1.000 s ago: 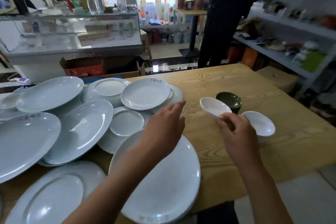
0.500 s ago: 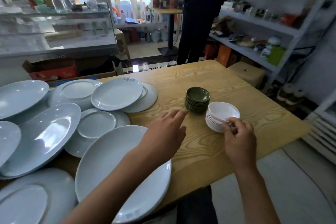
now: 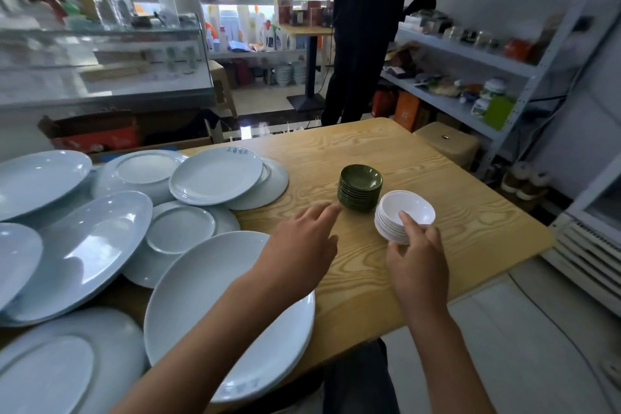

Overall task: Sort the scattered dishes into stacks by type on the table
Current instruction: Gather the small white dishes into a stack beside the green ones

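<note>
The right hand grips the near rim of the stack of small white saucers, its thumb hooked over the edge into the top saucer and the other fingers curled against the stack's side. The left hand is empty, fingers spread and reaching forward, the fingertips close to the base of the stack of small dark green saucers, though whether they touch it cannot be told. Both small stacks stand just beside each other on the bare wood of the table, the green one farther from the person and the white one nearer the right edge. Under the left forearm, a stack of large white oval plates hangs over the near edge of the table. Toward the left edge lie more white plates in an overlapping jumble: a long oval plate tilted over others, a small round plate face down beside it, and at the far edge a round plate resting on top of neighbouring ones. Beyond the table's far edge a person in dark clothes stands by metal shelving.
</note>
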`<state>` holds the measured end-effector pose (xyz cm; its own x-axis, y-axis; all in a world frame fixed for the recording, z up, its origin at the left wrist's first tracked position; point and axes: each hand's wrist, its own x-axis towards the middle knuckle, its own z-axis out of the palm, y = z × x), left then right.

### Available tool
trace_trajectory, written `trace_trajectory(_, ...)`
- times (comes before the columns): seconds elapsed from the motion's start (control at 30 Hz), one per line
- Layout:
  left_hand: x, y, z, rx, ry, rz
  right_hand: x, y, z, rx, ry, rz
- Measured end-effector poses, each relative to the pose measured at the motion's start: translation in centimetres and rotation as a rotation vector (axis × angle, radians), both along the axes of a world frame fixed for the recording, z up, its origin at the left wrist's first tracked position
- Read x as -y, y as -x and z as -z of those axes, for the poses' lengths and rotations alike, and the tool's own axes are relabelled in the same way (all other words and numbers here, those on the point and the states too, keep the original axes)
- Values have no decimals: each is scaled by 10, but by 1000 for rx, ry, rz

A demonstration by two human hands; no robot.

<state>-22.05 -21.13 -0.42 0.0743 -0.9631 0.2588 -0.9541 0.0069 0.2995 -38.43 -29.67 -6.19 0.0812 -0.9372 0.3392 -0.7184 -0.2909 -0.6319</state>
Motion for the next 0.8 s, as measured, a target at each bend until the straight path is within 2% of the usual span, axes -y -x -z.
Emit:
trace_trajectory(0.27, -45, -40, -2, 134, 51, -170, -51, -77, -23, -143, 117, -290)
trace_trajectory(0.4, -80, -68, -7, 131, 78, -292, -77, -116, -35, -216, 143, -440)
trace_trajectory(0.67, -148, -117, -10, 74, 156, -531, -134, -178, -50, -180, 205, -702)
trace_trajectory(0.8, -185, -146, -13, 113, 171, -630, -155, -215, -49, -191, 200, -782)
